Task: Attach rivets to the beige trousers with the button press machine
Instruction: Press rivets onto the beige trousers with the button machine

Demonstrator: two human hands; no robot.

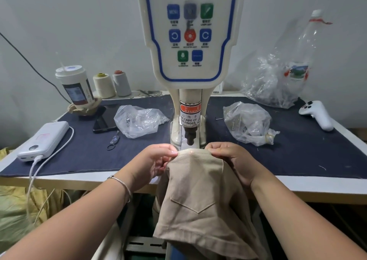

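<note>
I have my left hand [158, 160] and right hand [228, 158] each pinching the top edge of the beige trousers [198, 200], fingers curled over the fabric, one hand at either end of the fold. That edge sits between my hands, just below the punch of the button press machine [189, 61]; the rest hangs off the table [317, 182] edge, pocket flap facing me. I count three clear plastic bags [139, 120], two thread cones [104, 84], one power bank [43, 140], one phone [104, 120].
</note>
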